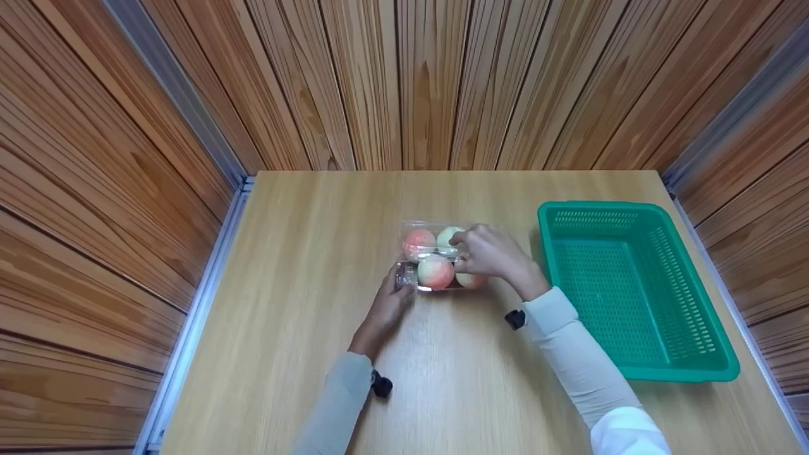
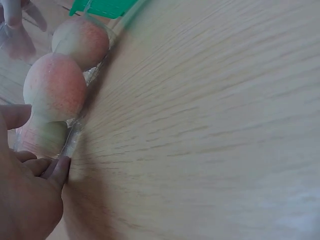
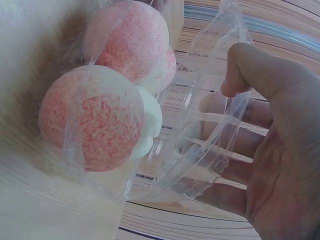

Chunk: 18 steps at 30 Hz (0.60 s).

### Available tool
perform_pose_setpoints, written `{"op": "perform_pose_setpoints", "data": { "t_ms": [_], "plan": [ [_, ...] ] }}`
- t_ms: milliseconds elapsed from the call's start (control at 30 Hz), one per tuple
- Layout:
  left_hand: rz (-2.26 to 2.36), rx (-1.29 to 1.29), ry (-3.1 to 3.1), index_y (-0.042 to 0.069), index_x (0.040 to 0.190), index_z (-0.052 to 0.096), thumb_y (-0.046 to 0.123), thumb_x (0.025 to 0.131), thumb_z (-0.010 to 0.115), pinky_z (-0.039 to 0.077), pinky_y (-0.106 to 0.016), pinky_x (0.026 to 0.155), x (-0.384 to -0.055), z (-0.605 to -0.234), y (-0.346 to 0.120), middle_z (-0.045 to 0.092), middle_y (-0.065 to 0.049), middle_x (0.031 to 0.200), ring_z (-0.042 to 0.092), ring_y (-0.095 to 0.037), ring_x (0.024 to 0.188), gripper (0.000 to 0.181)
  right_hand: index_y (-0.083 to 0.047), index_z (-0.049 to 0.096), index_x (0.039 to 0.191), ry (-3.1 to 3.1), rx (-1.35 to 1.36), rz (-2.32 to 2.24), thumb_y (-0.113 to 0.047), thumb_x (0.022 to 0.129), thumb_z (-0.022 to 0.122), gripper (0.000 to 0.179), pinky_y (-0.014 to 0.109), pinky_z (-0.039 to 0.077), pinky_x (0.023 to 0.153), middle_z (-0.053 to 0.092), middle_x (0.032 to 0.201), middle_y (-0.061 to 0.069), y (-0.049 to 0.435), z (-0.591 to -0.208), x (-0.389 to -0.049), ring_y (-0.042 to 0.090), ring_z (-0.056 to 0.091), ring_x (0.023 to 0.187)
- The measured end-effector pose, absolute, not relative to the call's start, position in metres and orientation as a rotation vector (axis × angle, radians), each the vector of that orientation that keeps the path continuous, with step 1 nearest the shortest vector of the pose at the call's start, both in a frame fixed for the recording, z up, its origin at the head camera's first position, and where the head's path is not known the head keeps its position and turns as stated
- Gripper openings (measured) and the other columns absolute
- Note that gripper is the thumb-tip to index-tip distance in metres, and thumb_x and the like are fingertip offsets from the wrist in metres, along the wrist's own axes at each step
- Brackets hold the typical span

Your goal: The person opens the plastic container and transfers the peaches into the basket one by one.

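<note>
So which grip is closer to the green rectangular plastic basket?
The right grip, just left of the basket. The left grip is farther left, at the left end of the clear plastic box.

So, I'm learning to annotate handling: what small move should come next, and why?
Probably ease the clear plastic lid further open: the right hand pinches it part-raised, the left hand grips the clamshell, and peaches sit inside.

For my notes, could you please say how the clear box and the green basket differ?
The clear box is transparent; the green basket is opaque and perforated. The box is smaller than the basket. The left hand and right hand hold the box, not the basket. Both are containers.
</note>
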<state>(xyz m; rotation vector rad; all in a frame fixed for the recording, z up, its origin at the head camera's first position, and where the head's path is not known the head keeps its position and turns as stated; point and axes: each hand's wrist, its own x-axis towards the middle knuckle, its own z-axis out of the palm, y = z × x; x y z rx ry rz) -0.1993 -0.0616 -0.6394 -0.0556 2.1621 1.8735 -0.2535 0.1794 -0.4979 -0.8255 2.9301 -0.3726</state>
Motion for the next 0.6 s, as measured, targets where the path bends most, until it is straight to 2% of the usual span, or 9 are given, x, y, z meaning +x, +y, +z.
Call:
{"op": "perform_pose_setpoints", "data": {
  "t_ms": [200, 467, 600],
  "plan": [
    [1.867, -0.056, 2.169, 0.018, 0.172, 0.014, 0.027, 0.11, 0.049, 0.01, -0.056, 0.134, -0.1983, -0.6393, -0.0631, 0.017, -0.011, 0.179, 0.011, -0.031, 0.167, 0.071, -0.01, 0.079, 0.124, 2.946, -0.815, -0.366, -0.027, 0.087, 0.079, 0.041, 0.032, 0.043, 0.065, 0.077, 0.107, 0.011, 0.1771, -0.4968, -0.2542, 0.025, 0.061, 0.083],
    [1.861, -0.047, 2.169, 0.017, 0.172, 0.014, 0.029, 0.11, 0.049, 0.009, -0.057, 0.134, -0.1983, -0.6374, -0.0626, 0.016, -0.009, 0.179, 0.01, -0.03, 0.167, 0.072, -0.012, 0.079, 0.125, 2.969, -0.843, -0.337, -0.026, 0.086, 0.077, 0.041, 0.031, 0.04, 0.058, 0.079, 0.115, 0.01, 0.1796, -0.4947, -0.2557, 0.025, 0.061, 0.084],
    [1.876, -0.044, 2.157, 0.016, 0.172, 0.013, 0.03, 0.11, 0.049, 0.008, -0.055, 0.134, -0.1996, -0.6366, -0.0609, 0.014, -0.008, 0.18, 0.008, -0.028, 0.167, 0.073, -0.013, 0.079, 0.124, 2.991, -0.848, -0.335, -0.025, 0.085, 0.077, 0.042, 0.031, 0.037, 0.054, 0.08, 0.112, 0.009, 0.1821, -0.4941, -0.2571, 0.024, 0.06, 0.079]
  ]
}}
